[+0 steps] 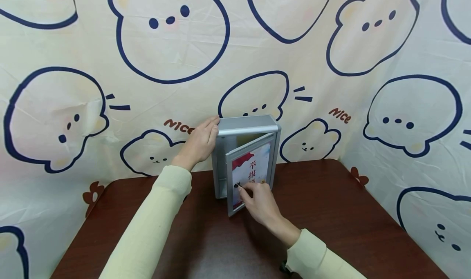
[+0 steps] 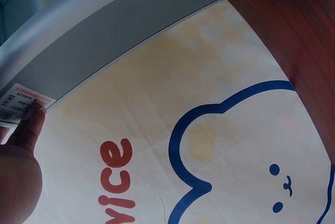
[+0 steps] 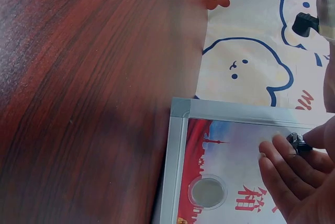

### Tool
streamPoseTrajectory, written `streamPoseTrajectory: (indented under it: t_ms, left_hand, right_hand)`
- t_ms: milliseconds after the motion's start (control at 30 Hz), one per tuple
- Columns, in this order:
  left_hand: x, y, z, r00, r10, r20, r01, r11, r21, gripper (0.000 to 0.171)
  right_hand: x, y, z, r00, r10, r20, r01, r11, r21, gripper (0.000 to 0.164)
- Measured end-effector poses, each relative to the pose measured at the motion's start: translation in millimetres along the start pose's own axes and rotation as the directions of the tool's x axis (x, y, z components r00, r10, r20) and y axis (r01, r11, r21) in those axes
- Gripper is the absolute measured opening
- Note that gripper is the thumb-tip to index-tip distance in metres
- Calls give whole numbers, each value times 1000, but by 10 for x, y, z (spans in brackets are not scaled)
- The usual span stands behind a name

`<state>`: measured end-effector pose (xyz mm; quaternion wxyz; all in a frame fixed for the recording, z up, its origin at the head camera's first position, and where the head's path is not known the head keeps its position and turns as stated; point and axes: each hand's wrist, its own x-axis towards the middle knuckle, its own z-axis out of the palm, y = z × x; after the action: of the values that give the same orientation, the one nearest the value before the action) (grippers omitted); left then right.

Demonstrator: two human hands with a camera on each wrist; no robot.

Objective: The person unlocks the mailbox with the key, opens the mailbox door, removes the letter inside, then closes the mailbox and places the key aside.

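A grey metal report box (image 1: 247, 123) stands upright on the table, its hinged front door (image 1: 254, 160) swung partly out from the left side. Red Chinese characters and a red banner print cover the door panel. My left hand (image 1: 200, 142) rests against the upper left side of the box, fingers fairly straight. In the left wrist view its fingertips touch a white printed label (image 2: 23, 103) on that side. My right hand (image 1: 262, 203) pinches a small dark key (image 3: 297, 143) at the lock near the door's free edge. The lock itself is mostly hidden by the fingers.
The box stands near the back of a dark red-brown wooden table (image 1: 312, 213). A cream cloth backdrop (image 1: 169, 99) with cartoon bears hangs close behind the box and along both sides. A round clear disc (image 3: 208, 192) sits on the door panel.
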<state>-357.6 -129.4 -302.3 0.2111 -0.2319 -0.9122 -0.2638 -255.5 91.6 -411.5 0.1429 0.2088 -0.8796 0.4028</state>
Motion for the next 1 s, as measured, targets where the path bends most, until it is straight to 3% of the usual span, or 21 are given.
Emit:
streamPoseTrajectory:
  t_ms: [267,567,1000]
  left_hand:
    - [0,-3,-7,1000,-8,15,8,1000,30,59]
    - [3,-13,-30,999,30,19,-31,997,71,57]
    - [15,-15,-9,999,-11,33,8,997,80,59]
  right_hand:
    - [-27,22,-29,1000,-9,4,9,1000,11,19]
    - [-48,33,-49,1000,4,10,-4,1000,30,20]
    - [-126,66,-115,999,44,-1,-44,997,69,20]
